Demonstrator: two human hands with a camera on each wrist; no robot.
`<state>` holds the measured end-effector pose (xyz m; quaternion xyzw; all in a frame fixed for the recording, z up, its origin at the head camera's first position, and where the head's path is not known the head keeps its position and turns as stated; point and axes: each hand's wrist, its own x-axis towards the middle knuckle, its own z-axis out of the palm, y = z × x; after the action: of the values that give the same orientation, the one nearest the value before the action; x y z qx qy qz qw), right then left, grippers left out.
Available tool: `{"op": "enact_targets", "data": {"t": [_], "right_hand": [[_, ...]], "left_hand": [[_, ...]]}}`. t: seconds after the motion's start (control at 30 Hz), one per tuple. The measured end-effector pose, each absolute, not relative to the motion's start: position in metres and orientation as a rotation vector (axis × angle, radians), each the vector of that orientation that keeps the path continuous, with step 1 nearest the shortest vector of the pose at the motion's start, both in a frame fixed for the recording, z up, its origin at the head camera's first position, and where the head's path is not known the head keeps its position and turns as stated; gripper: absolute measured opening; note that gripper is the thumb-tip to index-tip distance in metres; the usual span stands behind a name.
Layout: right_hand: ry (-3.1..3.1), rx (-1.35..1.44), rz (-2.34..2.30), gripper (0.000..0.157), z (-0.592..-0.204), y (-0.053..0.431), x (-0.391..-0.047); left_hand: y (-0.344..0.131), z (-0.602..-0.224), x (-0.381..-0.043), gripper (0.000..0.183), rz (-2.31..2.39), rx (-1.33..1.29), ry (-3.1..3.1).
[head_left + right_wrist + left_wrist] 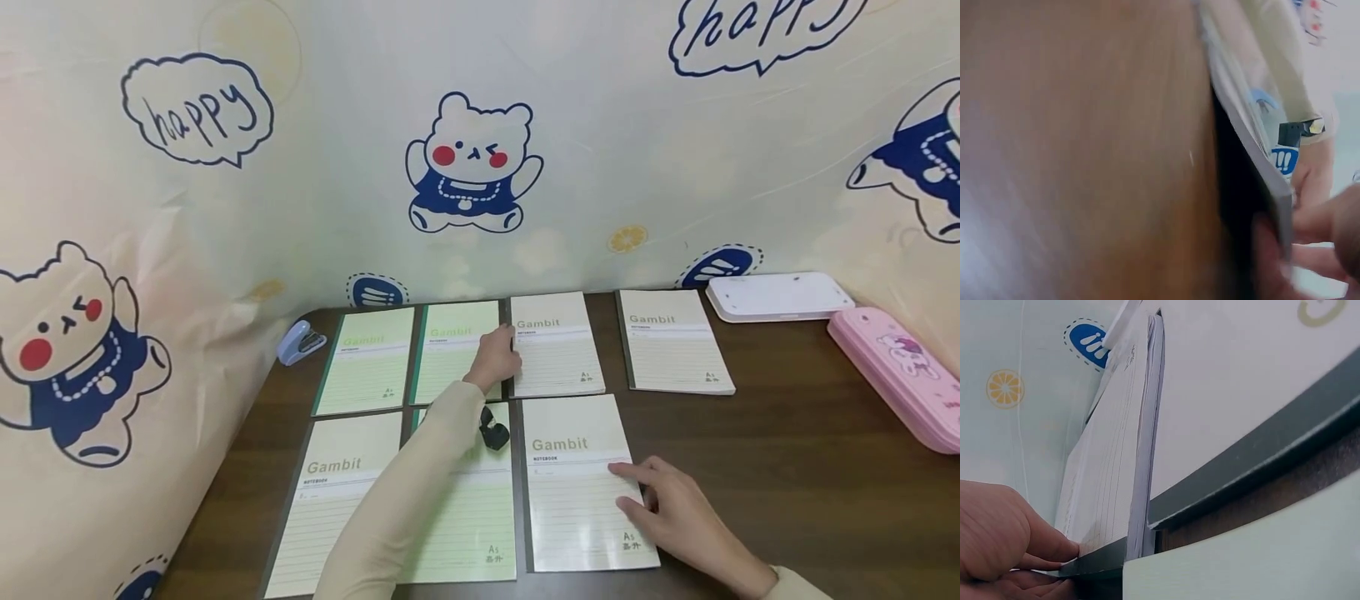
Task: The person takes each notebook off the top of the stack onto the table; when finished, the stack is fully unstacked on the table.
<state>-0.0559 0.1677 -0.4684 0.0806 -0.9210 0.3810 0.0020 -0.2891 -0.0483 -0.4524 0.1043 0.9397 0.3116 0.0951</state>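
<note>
My left hand (495,358) is at the dark spine of a white Gambit notebook (558,350) in the back row. In the left wrist view the thumb of that hand (1004,540) presses on the notebook's spine edge, with the other fingers curled beside it, pinching the edge. My right hand (678,512) touches the right part of a white notebook (573,500) in the front row, index finger and thumb extended over its cover. The right wrist view is blurred; the right hand's fingers (1329,225) lie at that notebook's edge (1260,156).
Two green notebooks (367,358) and another white one (675,346) lie in the back row. A white (337,500) and a green notebook (468,529) lie in front. Around them are a blue stapler (300,342), a white case (780,297) and a pink case (892,375).
</note>
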Motion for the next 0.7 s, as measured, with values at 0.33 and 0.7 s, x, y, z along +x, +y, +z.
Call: {"op": "enact_targets", "data": {"t": [0.33, 0.7], "right_hand": [[-2.734, 0.526, 0.892, 0.029, -0.447, 0.170, -0.104], [-3.009, 0.130, 1.056, 0.049, -0.443, 0.163, -0.237]], "left_hand": [[-0.053, -0.451, -0.291, 0.053, 0.938, 0.285, 2.780], [-0.052, -0.455, -0.288, 0.051, 0.931, 0.340, 2.807]]}}
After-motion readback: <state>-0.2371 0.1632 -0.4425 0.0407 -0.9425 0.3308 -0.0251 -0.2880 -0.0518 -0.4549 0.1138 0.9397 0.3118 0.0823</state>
